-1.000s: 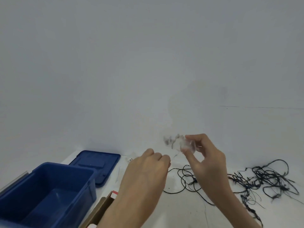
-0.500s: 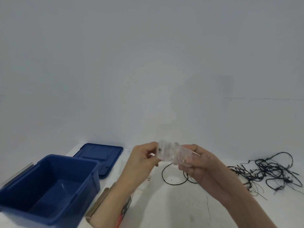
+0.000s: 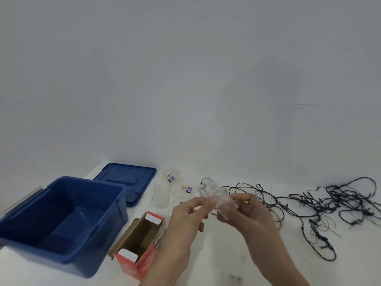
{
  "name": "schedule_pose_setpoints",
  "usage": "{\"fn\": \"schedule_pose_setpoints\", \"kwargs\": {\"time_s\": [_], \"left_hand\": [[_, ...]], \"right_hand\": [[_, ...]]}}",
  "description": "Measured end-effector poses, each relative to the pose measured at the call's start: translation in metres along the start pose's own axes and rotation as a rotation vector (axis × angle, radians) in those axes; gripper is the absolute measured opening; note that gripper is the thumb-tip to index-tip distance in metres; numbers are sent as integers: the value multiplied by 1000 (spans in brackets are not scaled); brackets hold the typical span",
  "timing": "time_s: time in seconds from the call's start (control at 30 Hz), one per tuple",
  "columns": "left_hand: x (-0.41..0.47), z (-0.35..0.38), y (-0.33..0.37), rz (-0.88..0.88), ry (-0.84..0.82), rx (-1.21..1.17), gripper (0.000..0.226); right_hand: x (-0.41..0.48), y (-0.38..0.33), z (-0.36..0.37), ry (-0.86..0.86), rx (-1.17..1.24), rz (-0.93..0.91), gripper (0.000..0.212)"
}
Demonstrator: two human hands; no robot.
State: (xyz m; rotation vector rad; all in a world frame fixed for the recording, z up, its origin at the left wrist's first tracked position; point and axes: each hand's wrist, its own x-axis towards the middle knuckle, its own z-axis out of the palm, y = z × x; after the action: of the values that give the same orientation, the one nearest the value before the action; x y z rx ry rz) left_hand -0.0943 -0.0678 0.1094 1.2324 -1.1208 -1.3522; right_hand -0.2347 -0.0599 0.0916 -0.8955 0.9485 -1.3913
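A small clear plastic case (image 3: 216,196) is held above the white table, between both hands. My left hand (image 3: 189,215) pinches its near left side with thumb and fingers. My right hand (image 3: 249,211) grips its lower right end from underneath. A thin black wire runs from the case to a tangled string of dark wire (image 3: 329,203) spread over the table at the right.
An open blue plastic bin (image 3: 61,219) stands at the left, its blue lid (image 3: 127,180) lying behind it. An open red cardboard box (image 3: 142,240) lies by the bin. Small clear packets with labels (image 3: 171,178) rest near the wall.
The view has tilted down, showing more table. Both hands now hold the clear case together; a second ago only my right hand held it, raised higher.
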Motion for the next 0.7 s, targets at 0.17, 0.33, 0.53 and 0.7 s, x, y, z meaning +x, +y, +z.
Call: {"fn": "schedule_pose_setpoints", "kwargs": {"time_s": [0.17,0.33,0.53,0.7], "left_hand": [[7,-6,-29,-132,-8,41,19],[20,-19,-37,-157,-110,265,21],[55,-38,-21,-89,-318,555,27],[123,-66,-19,-30,-50,628,26]], "right_hand": [[7,17,-13,-115,-189,174,36],[20,25,-14,-188,-316,263,34],[40,27,-14,-187,-310,241,25],[55,32,-13,-95,-284,203,22]]}}
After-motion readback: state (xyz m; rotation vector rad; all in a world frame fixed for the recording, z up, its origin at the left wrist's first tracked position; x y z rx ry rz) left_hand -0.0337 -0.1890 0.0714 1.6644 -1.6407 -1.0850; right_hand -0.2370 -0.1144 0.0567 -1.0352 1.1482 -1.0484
